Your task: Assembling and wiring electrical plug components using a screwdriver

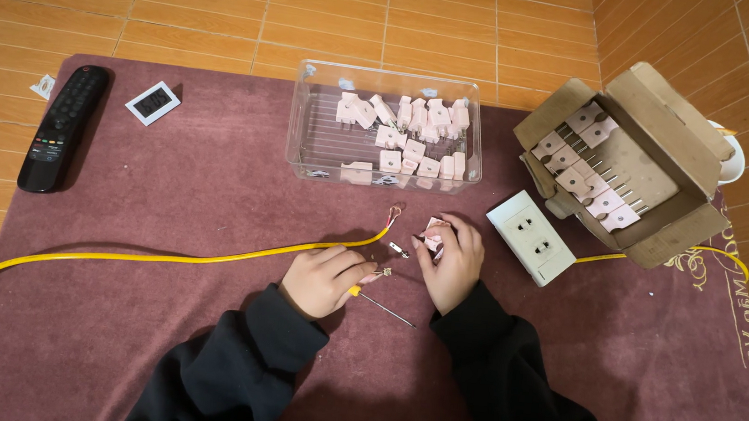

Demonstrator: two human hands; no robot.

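Hands at work over maroon cloth mat (154, 308).
Left hand (320, 279) fingers curled around thin yellow-handled metal screwdriver (381, 305); right hand (452, 259) fingertips pinch small pink plastic plug (433, 235), near yellow cable (159, 257).

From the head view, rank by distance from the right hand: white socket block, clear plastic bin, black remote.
From the right hand:
1. White socket block, just to its right.
2. Clear plastic bin, up beyond it.
3. Black remote, far left.

My right fingers (442, 235) pinch a small pink plastic plug (433, 235), tilted above the maroon cloth. A slim yellow-handled screwdriver (381, 305) lies under my left fingers (359, 271), beside the long yellow cable (168, 257).
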